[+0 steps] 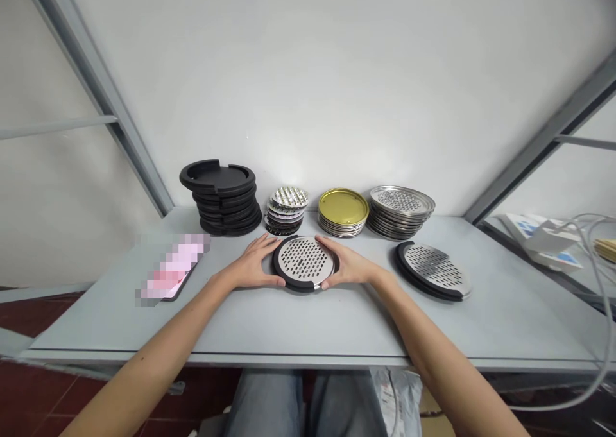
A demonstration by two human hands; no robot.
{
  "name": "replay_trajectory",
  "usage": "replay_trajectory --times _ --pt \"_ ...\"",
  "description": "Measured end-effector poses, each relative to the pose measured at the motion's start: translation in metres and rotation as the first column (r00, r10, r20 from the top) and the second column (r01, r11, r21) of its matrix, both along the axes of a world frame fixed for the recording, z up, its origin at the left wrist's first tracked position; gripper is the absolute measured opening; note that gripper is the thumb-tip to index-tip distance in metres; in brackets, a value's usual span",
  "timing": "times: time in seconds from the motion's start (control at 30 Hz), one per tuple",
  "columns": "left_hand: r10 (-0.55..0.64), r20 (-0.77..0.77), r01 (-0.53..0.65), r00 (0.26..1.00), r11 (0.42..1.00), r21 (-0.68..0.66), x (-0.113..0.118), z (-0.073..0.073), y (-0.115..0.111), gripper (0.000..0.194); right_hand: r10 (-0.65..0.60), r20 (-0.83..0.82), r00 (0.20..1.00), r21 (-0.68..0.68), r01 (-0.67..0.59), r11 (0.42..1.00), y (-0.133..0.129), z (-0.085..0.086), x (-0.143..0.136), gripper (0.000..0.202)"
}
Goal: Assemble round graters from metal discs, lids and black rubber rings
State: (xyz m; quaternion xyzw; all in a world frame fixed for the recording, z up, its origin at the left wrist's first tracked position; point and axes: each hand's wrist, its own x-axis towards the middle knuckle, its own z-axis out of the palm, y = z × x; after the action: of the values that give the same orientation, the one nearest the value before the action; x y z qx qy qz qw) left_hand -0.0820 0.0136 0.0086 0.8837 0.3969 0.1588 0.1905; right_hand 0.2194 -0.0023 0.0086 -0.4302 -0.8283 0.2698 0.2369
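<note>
The round disc [306,260] lies flat on the grey table [308,331], between the fingers of the left hand [255,265] and the right hand [350,265]. Its face is brushed silver metal, pierced with rows of short dark slots, and a thick black rim curves round it; bare metal edge shows by the right thumb. The left fingers are spread and curved round its left side, with the thumb at its lower left; the right index finger and thumb grasp the other side from above and below. The hands cover parts of the rim, so its full outline cannot be told.

Just beyond the left fingertips stands a low pile of patterned, shiny discs [289,199], and farther left a tall stack of black rings [224,196], the top one with a gap in its raised edge. Beyond the right fingers are a stack of gold-topped lids [343,207] and, beside it, a stack of slotted metal plates [402,203]. These piles line the table's back, blocking the space behind the fingers. Well right of the right fingers lies a slotted disc in black rimming [434,271]; well left of the left fingers, a pink-screened phone [176,267]
</note>
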Motion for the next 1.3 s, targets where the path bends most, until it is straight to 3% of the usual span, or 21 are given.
replay_trajectory --times 0.27,0.67,1.07,1.3 --pt "-0.007 0.022 0.007 1.000 1.000 -0.008 0.0014 0.0016 -0.0008 0.108 0.024 -0.078 0.997 0.002 -0.024 1.000 0.0014 -0.0031 0.0007 0.122" --pt "0.002 0.004 -0.002 1.000 1.000 0.003 -0.0009 0.0013 -0.0021 0.113 0.005 -0.044 0.999 0.072 -0.002 0.997 -0.0009 0.0017 -0.0015 0.118" --pt "-0.008 0.111 0.009 0.994 1.000 -0.009 -0.0019 -0.0052 0.0008 0.110 0.023 -0.092 0.995 0.027 -0.021 0.999 -0.0051 0.0040 -0.0037 0.114" --pt "-0.013 0.108 0.017 0.994 0.999 -0.039 -0.0020 -0.0009 0.0011 0.112 0.021 -0.128 0.992 0.004 -0.021 1.000 -0.0044 0.0034 -0.0055 0.114"
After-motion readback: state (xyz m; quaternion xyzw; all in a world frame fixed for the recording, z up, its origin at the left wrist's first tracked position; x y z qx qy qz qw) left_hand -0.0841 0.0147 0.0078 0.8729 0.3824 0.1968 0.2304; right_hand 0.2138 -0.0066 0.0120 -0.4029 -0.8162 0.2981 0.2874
